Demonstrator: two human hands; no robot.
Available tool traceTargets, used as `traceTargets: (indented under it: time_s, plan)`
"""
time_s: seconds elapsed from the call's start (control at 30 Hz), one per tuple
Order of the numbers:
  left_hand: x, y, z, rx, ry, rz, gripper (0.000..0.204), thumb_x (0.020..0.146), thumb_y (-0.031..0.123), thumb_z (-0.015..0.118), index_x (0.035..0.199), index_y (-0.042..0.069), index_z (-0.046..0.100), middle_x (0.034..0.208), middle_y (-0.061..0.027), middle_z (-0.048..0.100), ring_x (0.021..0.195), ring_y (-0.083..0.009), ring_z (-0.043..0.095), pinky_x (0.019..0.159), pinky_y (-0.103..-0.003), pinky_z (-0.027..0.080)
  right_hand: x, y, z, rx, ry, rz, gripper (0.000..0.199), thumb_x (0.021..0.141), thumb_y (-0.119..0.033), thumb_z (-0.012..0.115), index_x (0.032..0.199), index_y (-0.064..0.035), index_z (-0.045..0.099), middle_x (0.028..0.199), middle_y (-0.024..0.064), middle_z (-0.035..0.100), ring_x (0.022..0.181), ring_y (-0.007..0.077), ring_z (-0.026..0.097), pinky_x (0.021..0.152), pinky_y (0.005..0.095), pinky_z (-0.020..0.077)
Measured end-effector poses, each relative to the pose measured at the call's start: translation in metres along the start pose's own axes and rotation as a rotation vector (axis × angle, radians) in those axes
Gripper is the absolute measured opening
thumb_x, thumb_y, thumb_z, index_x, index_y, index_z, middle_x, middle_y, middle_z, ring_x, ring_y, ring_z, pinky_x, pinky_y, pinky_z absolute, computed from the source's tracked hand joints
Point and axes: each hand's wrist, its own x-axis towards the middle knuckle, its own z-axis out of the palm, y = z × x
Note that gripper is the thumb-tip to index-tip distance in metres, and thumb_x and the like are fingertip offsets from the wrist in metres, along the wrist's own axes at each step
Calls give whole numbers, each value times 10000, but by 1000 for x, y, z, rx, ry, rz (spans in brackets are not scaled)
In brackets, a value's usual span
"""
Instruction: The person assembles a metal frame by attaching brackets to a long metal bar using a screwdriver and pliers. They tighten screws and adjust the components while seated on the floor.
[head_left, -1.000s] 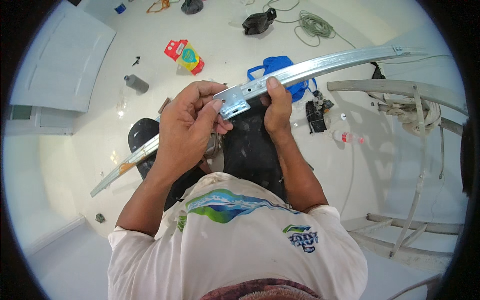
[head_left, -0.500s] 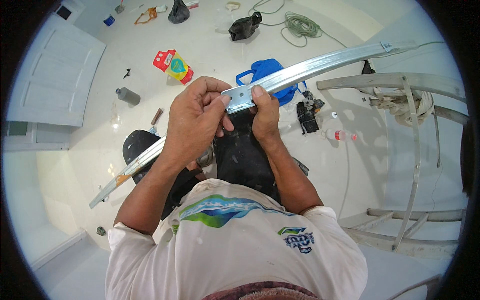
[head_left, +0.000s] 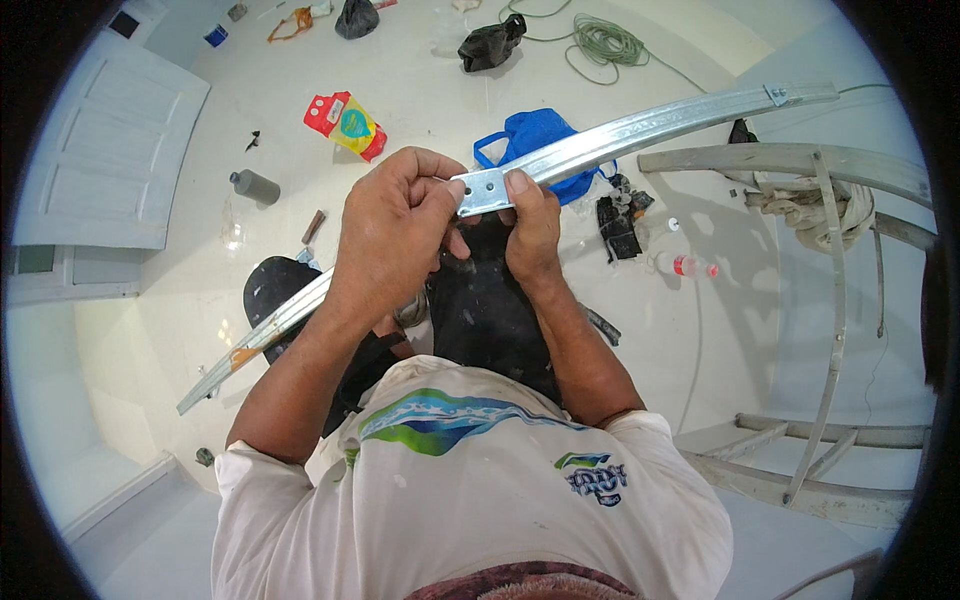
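A long silvery metal rail (head_left: 640,135) slants up to the right from my hands. At its near end is a flat metal plate (head_left: 482,193) with holes in it. My left hand (head_left: 398,212) pinches the left edge of this plate between thumb and curled fingers. With its thumb on top, my right hand (head_left: 532,222) grips the rail just right of the holes. A second stretch of rail (head_left: 262,338), with a brownish patch, comes out below my left forearm toward the lower left. My left hand hides whether the two stretches join.
A metal ladder (head_left: 830,270) with cloth on it stands at the right. About the floor lie a blue bag (head_left: 540,135), a red and yellow packet (head_left: 347,124), a grey bottle (head_left: 255,187), a clear bottle (head_left: 685,266), black bags (head_left: 492,44) and coiled cable (head_left: 606,42).
The plate and both hands have shifted very slightly up and to the right in the picture. Both hands keep their hold.
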Motion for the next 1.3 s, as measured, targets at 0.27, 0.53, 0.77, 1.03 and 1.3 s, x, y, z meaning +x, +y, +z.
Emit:
traceTargets:
  time_s: [0.27, 0.53, 0.77, 1.03, 1.3]
  plan:
    - [7, -13, -1, -90, -6, 9, 204, 1087, 128, 633, 1209, -32, 671, 831, -78, 732, 685, -145, 763, 516, -235, 566, 1, 3, 0, 63, 33, 40, 465, 1056, -391, 601, 963, 44, 737, 844, 51, 658, 825, 149, 557, 766, 364, 442]
    - [10, -10, 0, -109, 23, 22, 190, 1075, 86, 632, 1168, -77, 667, 985, -152, 711, 740, -183, 794, 587, -255, 651, 0, 0, 3, 40, 44, 31, 459, 1053, -387, 607, 941, 41, 724, 830, 33, 633, 808, 136, 529, 739, 362, 423]
    - [13, -7, 0, -143, -2, 4, 215, 1054, 83, 650, 1154, -107, 657, 941, -150, 695, 737, -208, 802, 599, -275, 667, 1, 1, 2, -28, 51, 7, 483, 1060, -408, 589, 879, 25, 704, 731, 17, 569, 726, 144, 486, 668, 389, 376]
    - [20, -7, -4, -86, -33, -38, 253, 1030, 131, 694, 1106, -109, 670, 901, -164, 728, 681, -201, 789, 572, -279, 650, 0, 1, 1, -8, 38, -9, 484, 1073, -402, 573, 887, 23, 708, 765, 27, 597, 748, 141, 503, 678, 369, 393]
    - [31, -1, -14, 106, -121, -34, 295, 1032, 215, 732, 1011, -75, 683, 719, -85, 702, 598, -153, 757, 490, -255, 582, -2, -2, 0, 43, 2, -19, 462, 1089, -398, 579, 975, 23, 731, 819, 14, 607, 776, 125, 504, 696, 347, 405]
